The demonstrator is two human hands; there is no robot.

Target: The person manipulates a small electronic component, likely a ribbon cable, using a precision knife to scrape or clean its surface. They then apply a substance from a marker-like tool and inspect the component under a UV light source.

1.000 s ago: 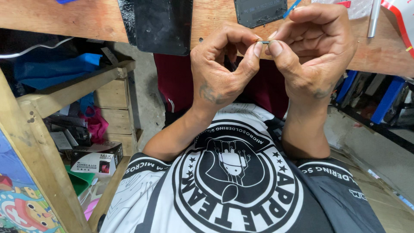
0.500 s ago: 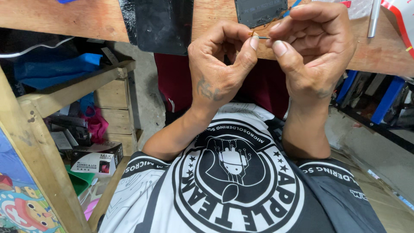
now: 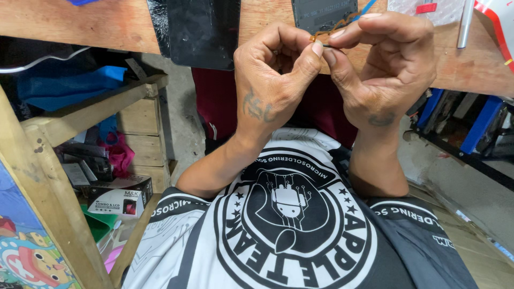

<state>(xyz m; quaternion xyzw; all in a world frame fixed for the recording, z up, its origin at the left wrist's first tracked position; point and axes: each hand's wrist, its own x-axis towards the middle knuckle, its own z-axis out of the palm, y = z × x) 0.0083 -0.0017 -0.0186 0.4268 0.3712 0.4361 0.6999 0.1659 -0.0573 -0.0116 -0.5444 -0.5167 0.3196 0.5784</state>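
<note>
- The left hand (image 3: 273,85) and the right hand (image 3: 388,69) meet just in front of the wooden bench edge (image 3: 107,27), raised above the person's lap
- Between them sits a tiny orange and dark part (image 3: 317,38), thin like a strip or wire, pinched at the fingertips; what exactly it is stays too small to tell
- The left thumb and forefinger are pressed together on one end of it, the other left fingers curled into the palm
- The right thumb and forefinger nip the other end, the rest of that hand arched over
- Beyond the bench edge, on the bench top, lie a black screen panel (image 3: 203,32) to the left of the hands and a dark flat device (image 3: 324,10) right behind them
- Judged from the grip, the step in hand is fine work on the small part, separating or straightening it
- Any further pull calls for a steady, light pinch from both hands, since so thin a piece could tear or slip
</note>
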